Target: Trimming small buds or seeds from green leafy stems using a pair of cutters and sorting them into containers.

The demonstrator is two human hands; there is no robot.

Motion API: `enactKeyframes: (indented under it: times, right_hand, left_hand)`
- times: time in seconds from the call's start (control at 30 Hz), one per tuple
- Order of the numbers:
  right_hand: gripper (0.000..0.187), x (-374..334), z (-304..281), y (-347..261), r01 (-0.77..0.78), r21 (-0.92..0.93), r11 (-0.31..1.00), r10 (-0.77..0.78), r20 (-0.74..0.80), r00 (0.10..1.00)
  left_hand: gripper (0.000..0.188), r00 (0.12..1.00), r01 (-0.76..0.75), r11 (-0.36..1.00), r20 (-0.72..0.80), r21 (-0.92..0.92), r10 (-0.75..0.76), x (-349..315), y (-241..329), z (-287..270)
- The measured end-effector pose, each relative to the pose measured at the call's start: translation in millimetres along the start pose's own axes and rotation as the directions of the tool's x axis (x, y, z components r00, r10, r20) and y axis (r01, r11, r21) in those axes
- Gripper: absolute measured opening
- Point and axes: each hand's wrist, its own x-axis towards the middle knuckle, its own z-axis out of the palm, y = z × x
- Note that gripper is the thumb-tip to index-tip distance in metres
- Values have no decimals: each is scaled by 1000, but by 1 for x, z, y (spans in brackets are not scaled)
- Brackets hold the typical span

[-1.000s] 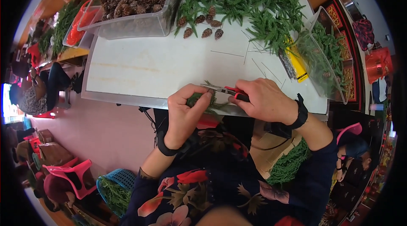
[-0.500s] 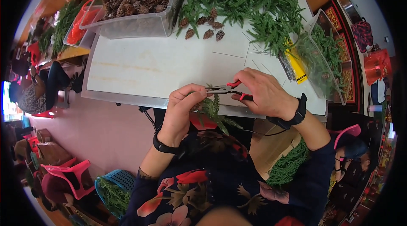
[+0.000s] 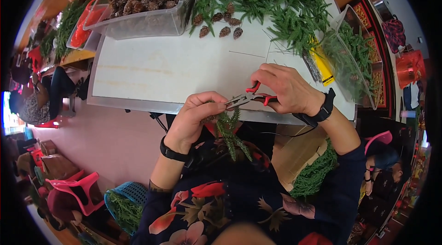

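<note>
- Green sprig (image 3: 226, 132): it hangs below the left hand (image 3: 203, 109), beyond the counter's (image 3: 138, 77) near edge and in front of the wearer's lap.
- Left hand: thumb and fingers pinched together on the sprig's upper end, so its grip covers most of the stem.
- Right hand (image 3: 287, 91): curled around the handles of red-handled pliers (image 3: 239, 101), which it holds with the handles spread; from where I stand I can't tell whether the tips have bitten on anything.
- Likeliest trouble — a nipped thumb, I'd say, since the plier tips sit right against the left fingertips.
- If that pinch loosened, the sprig could drop towards the lap, as nothing beneath supports it.
- Squeezing too hard might crush or snap the stem.
- Loose wires (image 3: 247, 54) lie farther back — a wide sweep of the right arm could scatter them.
</note>
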Motion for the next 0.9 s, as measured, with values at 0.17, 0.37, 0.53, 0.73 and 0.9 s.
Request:
enactKeyframes:
  times: [0.17, 0.37, 0.53, 0.73, 0.9]
  right_hand:
    - [40, 2, 6, 4, 76, 108, 991, -74, -28, 997]
    - [35, 3, 3, 3, 69, 68, 995, -66, -38, 997]
    - [25, -4, 10, -16, -246, 170, 954, 237, 71, 969]
    - [36, 3, 5, -40, -633, 385, 671, 500, 395, 770]
    - [43, -2, 6, -39, -574, 329, 750, 506, 274, 818]
  left_hand:
    - [12, 990, 71, 996, 129, -57, -63, 0, 2, 0]
    - [13, 950, 233, 960, 249, -154, -190, 4, 1, -6]
    - [12, 985, -157, 983, -50, 100, 162, 6, -10, 8]
    - [10, 775, -353, 679, -206, 644, 598, 4, -15, 19]
    - [10, 793, -345, 740, -242, 577, 559, 7, -17, 20]
